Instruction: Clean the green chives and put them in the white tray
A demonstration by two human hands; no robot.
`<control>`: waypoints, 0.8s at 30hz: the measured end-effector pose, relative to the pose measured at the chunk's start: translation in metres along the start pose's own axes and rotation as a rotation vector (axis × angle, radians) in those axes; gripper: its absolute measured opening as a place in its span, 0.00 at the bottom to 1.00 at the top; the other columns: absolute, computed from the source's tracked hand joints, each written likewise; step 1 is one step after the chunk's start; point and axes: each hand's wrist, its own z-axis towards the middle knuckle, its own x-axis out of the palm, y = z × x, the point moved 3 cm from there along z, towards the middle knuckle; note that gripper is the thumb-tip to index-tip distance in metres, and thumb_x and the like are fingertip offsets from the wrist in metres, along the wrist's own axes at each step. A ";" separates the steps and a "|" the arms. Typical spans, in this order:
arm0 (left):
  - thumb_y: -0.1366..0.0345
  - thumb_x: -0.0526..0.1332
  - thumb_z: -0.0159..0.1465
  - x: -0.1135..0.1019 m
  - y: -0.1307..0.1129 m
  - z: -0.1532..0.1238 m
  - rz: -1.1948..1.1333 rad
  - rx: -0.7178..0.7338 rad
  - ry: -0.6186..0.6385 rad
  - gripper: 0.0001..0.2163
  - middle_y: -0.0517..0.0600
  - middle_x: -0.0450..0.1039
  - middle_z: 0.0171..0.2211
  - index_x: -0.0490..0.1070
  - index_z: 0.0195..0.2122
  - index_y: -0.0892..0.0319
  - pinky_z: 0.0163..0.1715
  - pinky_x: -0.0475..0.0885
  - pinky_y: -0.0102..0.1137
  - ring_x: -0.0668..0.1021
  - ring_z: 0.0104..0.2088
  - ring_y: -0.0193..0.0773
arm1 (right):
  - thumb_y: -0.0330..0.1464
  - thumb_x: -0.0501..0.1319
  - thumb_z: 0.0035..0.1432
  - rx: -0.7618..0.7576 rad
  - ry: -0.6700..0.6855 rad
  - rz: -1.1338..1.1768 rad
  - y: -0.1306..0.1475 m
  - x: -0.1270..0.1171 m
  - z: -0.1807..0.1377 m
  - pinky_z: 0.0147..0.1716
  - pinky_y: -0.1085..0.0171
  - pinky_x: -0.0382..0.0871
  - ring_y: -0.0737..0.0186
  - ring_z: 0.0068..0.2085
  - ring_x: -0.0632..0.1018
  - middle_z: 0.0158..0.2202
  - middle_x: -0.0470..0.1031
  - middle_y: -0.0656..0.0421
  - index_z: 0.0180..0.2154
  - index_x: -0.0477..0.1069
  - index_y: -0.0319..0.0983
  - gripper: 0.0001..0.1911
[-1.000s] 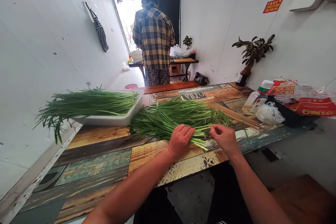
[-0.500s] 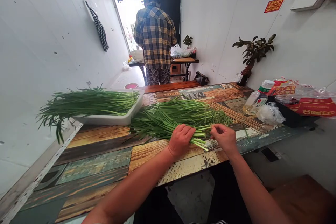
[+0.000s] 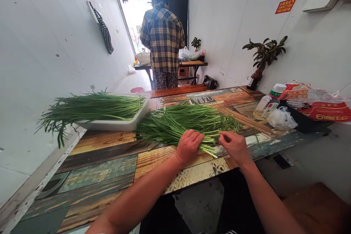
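Observation:
A loose pile of green chives lies across the patterned wooden table. My left hand is closed over a small bunch of stalks near their pale cut ends. My right hand pinches the ends of those same stalks just to the right. A white tray at the left holds more chives, their tips hanging over its left side.
A plastic bottle, a crumpled white bag and red-printed packets sit at the right. A potted plant stands by the wall. A person in a plaid shirt stands at a far table, back turned.
My right hand's fingers have shifted slightly at the stalk ends. My left hand and the chives stay where they were.

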 end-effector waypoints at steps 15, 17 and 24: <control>0.69 0.49 0.66 0.006 0.002 -0.003 -0.061 -0.038 0.039 0.11 0.54 0.74 0.34 0.70 0.40 0.62 0.35 0.69 0.35 0.73 0.33 0.40 | 0.42 0.59 0.57 0.322 0.193 0.455 -0.015 0.008 -0.005 0.28 0.63 0.75 0.61 0.27 0.78 0.28 0.76 0.57 0.39 0.74 0.38 0.16; 0.69 0.49 0.66 0.007 0.003 -0.004 -0.082 -0.057 0.046 0.10 0.54 0.74 0.34 0.69 0.40 0.62 0.36 0.69 0.36 0.73 0.34 0.40 | 0.43 0.59 0.56 0.357 0.187 0.485 -0.017 0.009 -0.004 0.28 0.63 0.75 0.60 0.27 0.78 0.29 0.76 0.57 0.39 0.74 0.38 0.17; 0.67 0.49 0.66 0.010 0.004 -0.006 -0.104 -0.087 0.084 0.11 0.55 0.74 0.35 0.70 0.41 0.62 0.38 0.69 0.37 0.74 0.35 0.41 | 0.50 0.67 0.43 0.539 0.124 0.699 -0.006 0.009 -0.001 0.23 0.63 0.74 0.62 0.22 0.76 0.24 0.76 0.58 0.32 0.74 0.37 0.23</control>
